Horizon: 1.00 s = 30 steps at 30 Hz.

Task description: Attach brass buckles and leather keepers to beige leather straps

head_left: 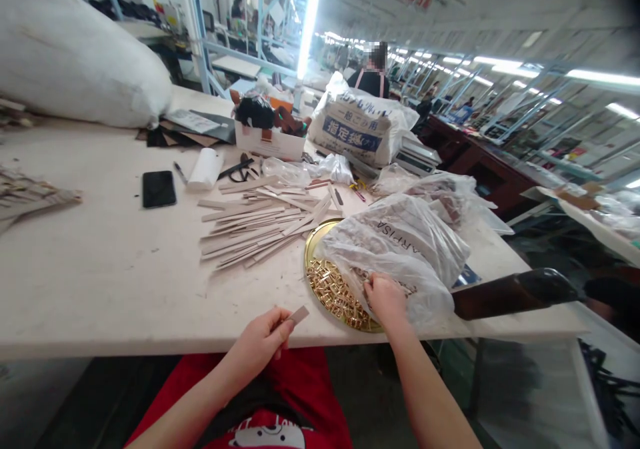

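My left hand [260, 339] pinches a short taupe strip [300, 314] at the table's front edge, its end sticking out past thumb and finger. To the right, my right hand [387, 299] is over a round gold tray [311, 245] heaped with small gold metal buckles [333, 289]. Its fingers are curled in among the pieces, beside a clear plastic bag [400, 235] that covers part of the tray. What those fingers hold, if anything, is hidden. Beyond the left hand, a loose pile of similar strips [265, 225] lies fanned on the table.
On the worktable [100, 269] are a black phone [159, 189], a white roll [205, 169], scissors [243, 169] and a box of odds and ends [270, 142]. A dark bottle-like object [515, 292] juts over the right edge. Big white sacks stand behind. A person [373, 75] is farther back.
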{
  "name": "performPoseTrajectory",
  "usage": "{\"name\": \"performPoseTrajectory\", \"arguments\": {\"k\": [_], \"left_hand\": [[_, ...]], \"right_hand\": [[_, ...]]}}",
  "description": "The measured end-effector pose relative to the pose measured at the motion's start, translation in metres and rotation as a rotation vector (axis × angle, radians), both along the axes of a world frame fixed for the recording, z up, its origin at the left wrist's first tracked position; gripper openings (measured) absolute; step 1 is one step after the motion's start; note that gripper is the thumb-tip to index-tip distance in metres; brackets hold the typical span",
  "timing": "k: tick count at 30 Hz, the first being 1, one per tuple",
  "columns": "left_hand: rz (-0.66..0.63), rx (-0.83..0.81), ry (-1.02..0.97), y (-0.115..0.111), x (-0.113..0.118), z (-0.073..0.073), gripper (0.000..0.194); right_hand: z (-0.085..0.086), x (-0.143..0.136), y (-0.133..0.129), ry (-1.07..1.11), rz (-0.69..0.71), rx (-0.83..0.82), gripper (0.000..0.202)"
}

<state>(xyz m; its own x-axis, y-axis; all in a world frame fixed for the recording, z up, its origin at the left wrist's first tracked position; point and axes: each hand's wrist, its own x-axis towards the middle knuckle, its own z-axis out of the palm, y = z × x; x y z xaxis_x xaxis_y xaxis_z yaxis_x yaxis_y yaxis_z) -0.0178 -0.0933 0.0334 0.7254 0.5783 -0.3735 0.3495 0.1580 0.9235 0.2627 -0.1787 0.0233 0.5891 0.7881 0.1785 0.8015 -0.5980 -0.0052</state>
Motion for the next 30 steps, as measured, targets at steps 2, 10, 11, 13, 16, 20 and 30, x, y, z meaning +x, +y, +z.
{"name": "performPoseTrajectory", "arguments": {"k": [2,10,11,13,16,20,30], "left_hand": [[-0.012,-0.007,0.002,-0.002,-0.001,-0.001,0.031],[0.065,0.084,-0.035,0.004,0.01,0.015,0.034],[0.081,0.085,-0.048,0.005,0.013,0.017,0.035],[0.095,0.075,-0.066,0.007,0.017,0.02,0.035],[0.066,0.085,-0.052,0.008,0.015,0.021,0.033],[0.01,0.296,0.046,0.005,0.005,0.02,0.03],[-0.154,0.666,0.247,0.008,0.0,0.018,0.027]], "right_hand": [[-0.004,0.005,0.001,-0.012,0.006,-0.009,0.01],[0.028,-0.051,0.004,0.837,0.182,0.44,0.024],[0.032,-0.066,0.006,1.032,0.227,0.454,0.026],[0.037,-0.095,0.012,1.299,0.286,0.47,0.027],[0.034,-0.122,0.019,1.48,0.26,0.521,0.027],[0.019,-0.134,0.022,1.685,0.105,0.551,0.029],[0.001,-0.141,0.01,1.635,0.044,0.538,0.032]]}}
